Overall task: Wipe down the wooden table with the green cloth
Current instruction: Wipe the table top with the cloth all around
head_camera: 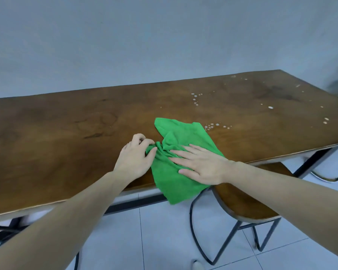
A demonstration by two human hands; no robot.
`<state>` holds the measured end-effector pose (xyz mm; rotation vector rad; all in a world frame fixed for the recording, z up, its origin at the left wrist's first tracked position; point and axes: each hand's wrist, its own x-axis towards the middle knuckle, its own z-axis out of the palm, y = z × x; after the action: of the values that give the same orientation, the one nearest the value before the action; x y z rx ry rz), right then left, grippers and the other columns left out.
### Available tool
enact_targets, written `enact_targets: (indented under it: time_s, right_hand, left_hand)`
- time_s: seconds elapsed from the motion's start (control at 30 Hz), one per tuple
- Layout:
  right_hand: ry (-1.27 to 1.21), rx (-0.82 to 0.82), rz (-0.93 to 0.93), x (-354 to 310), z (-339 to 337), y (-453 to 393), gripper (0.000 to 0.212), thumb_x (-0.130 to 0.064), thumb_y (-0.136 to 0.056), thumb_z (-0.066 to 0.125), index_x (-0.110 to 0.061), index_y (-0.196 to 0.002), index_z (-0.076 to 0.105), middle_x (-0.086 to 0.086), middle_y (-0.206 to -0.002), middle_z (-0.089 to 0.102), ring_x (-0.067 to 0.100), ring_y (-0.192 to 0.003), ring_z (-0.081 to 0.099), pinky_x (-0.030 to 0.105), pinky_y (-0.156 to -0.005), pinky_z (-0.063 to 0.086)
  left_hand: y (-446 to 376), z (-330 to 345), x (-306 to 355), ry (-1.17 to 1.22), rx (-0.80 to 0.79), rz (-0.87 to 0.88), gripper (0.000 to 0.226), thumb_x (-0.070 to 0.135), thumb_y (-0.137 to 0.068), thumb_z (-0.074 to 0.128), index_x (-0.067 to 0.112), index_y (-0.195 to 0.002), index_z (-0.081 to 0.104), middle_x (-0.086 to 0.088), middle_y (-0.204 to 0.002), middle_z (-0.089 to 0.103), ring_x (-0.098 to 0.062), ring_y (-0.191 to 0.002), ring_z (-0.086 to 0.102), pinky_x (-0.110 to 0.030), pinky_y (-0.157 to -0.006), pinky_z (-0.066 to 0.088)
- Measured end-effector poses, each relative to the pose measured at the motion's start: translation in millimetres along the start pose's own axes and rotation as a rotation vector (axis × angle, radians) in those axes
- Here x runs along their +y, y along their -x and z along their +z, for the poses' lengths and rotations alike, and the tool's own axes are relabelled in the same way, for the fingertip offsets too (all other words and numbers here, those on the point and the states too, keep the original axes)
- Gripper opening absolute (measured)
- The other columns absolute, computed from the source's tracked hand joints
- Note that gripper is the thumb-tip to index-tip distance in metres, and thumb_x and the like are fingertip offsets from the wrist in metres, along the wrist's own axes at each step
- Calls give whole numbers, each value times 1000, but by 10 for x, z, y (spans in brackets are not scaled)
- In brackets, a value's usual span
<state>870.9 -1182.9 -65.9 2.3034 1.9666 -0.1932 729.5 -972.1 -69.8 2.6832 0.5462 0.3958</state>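
Right hand [200, 166] pressed flat, fingers spread, on the green cloth [180, 152] at the near edge of the wooden table [66, 133], while the left hand [135, 154] pinches a bunched fold of the cloth just beside it. Both forearms reach forward from below the near edge. One corner of the cloth hangs over that edge, above a stool [246, 203]. Wiping appears barely under way: white droplets [211, 126] lie just beyond the cloth and scatter toward the far right corner, where a dark blur at the frame's edge cannot be identified. Next, the cloth likely needs gathering and a firm sweep toward those spots.
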Motion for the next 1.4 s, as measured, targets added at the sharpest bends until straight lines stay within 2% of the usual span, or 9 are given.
enact_targets:
  time_s: [0.13, 0.17, 0.23, 0.3, 0.37, 0.53, 0.73, 1.03, 1.4]
  right_hand:
    - [80, 56, -9, 232, 15, 197, 56, -65, -101, 10, -49, -155, 18, -12, -164, 21, 26, -148, 22, 44, -120, 13]
    - [104, 80, -2, 286, 13, 223, 55, -67, -101, 14, -51, -153, 22, -10, -163, 24, 26, -148, 21, 48, -120, 12]
    - [140, 118, -10, 381, 7, 230, 57, -71, -99, 19, -52, -152, 25, -5, -166, 17, 27, -154, 7, 55, -121, 3]
    - [101, 90, -56, 484, 8, 184, 63, -76, -96, 17, -52, -154, 14, -6, -168, -2, 20, -154, -12, 54, -122, -6]
    - [54, 24, -111, 603, -2, 115, 67, -76, -95, 17, -50, -155, 4, -9, -166, -12, 16, -152, -16, 48, -122, -8]
    - [32, 26, -203, 1003, -36, -182, 68, -75, -95, 22, -48, -156, 8, -10, -167, -7, 16, -154, -8, 43, -124, -6]
    - [25, 30, -190, 1638, -156, -778, 66, -76, -94, 18, -51, -155, 8, -10, -168, -3, 18, -154, -4, 44, -124, -3]
    - [33, 49, -112, 2683, -288, -1810, 74, -80, -90, 9, -47, -156, 8, -7, -168, -2, 21, -154, 1, 42, -124, 0]
    - [73, 44, 3, 3596, -475, -2991, 80, -83, -86, 1, -46, -157, 3, -5, -168, -2, 24, -154, 4, 44, -124, 2]
  left_hand:
    - [-71, 74, 5, -31, -9, -9, 33, 46, -98, 44, 30, -122, 60, 2, -138, 40, -21, -127, 45, -46, -113, 28]
    - [-99, 101, 5, -37, -8, -7, 32, 46, -98, 44, 31, -122, 60, 3, -140, 40, -20, -131, 41, -46, -114, 26]
    - [-175, 154, 18, -48, -12, -4, 33, 46, -99, 43, 31, -124, 59, 3, -143, 39, -19, -135, 36, -45, -115, 21]
    - [-286, 208, 52, -53, -13, -10, 34, 46, -100, 41, 31, -125, 58, 5, -142, 40, -18, -135, 36, -44, -115, 18]
    - [-422, 268, 95, -53, -3, -22, 34, 46, -100, 41, 31, -125, 57, 8, -140, 41, -16, -134, 37, -43, -115, 17]
    - [-868, 390, 177, -32, 1, -60, 31, 45, -100, 40, 30, -121, 57, 10, -133, 48, -16, -130, 42, -44, -113, 20]
    - [-1541, 491, 220, 20, 25, -218, 26, 43, -99, 43, 27, -114, 57, 7, -130, 51, -19, -127, 43, -43, -110, 22]
    - [-2466, 763, 309, 38, 96, -262, 39, 46, -101, 36, 28, -133, 50, 5, -144, 44, -21, -131, 45, -46, -114, 23]
    - [-2549, 869, 278, -258, 6, -260, 56, 60, -99, 19, 38, -149, 33, 10, -160, 27, -14, -150, 15, -42, -122, 9]
